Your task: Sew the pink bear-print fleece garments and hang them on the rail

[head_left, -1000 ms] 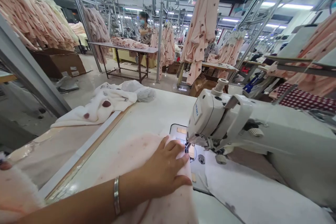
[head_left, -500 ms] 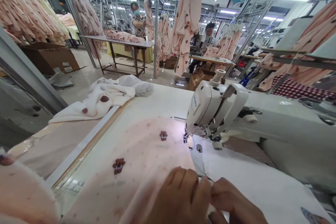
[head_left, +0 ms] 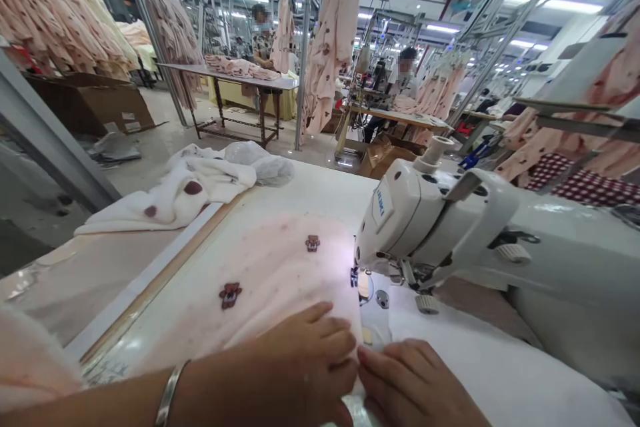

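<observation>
A pink fleece piece (head_left: 270, 280) with small bear patches lies on the white sewing table (head_left: 310, 193), its right edge beside the needle of the white sewing machine (head_left: 450, 227). My left hand (head_left: 300, 363), with a silver bangle on the wrist, rests on the near edge of the pink fabric, fingers curled and pressed onto it. My right hand (head_left: 410, 387) meets it fingertip to fingertip at that same edge, just in front of the presser foot (head_left: 357, 277), pinching the fabric. White fabric (head_left: 475, 373) lies under the machine arm.
A white fleece bundle with dark spots (head_left: 185, 193) and a clear plastic bag (head_left: 260, 163) sit at the table's far left. Pink garments hang on racks all around. Other people work at tables behind. A cardboard box (head_left: 90, 103) stands on the floor at left.
The pink fabric has been spread out flat, showing its bear patches. My left hand drew back to the near edge and my right hand came in to meet it.
</observation>
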The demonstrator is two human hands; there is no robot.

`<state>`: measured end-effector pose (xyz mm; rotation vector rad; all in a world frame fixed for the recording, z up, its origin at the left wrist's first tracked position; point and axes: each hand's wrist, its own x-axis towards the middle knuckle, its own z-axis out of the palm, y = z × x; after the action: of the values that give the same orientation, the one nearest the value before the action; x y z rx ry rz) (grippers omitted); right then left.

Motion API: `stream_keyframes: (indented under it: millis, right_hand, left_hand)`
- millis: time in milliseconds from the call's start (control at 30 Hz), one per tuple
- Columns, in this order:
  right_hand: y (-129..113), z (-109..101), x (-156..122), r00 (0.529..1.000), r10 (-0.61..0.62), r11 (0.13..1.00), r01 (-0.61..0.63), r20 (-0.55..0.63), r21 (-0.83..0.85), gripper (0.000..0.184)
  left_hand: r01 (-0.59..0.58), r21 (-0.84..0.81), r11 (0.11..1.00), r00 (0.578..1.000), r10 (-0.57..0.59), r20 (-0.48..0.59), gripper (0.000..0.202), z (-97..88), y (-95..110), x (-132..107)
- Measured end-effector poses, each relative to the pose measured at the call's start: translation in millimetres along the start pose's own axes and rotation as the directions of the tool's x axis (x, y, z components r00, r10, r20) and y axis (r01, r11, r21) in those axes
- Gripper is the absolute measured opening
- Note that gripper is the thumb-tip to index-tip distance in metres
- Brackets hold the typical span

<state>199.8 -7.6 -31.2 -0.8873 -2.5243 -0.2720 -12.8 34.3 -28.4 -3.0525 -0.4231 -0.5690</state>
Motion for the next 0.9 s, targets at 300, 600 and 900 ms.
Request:
stream_keyframes:
  millis: [300, 600, 900]
  right_hand:
    - [32, 14, 21, 0.974, 0.22, 0.969, -0.224, 0.053, 0.107, 0.022]
    - [32, 18, 18, 0.974, 0.224, 0.965, -0.228, 0.042, 0.133, 0.021]
    - [33, 18, 18, 0.964, 0.259, 0.953, -0.266, 0.066, 0.147, 0.018]
  left_hand:
    - [-0.06, -0.077, 0.995, 0.998, 0.062, 0.028, 0.023, -3.2, -62, 21]
    - [-0.064, -0.148, 0.987, 0.996, 0.072, 0.045, 0.02, -2.6, -70, 24]
    - [-0.02, -0.236, 0.971, 1.0, 0.021, 0.002, 0.024, 2.0, -88, 29]
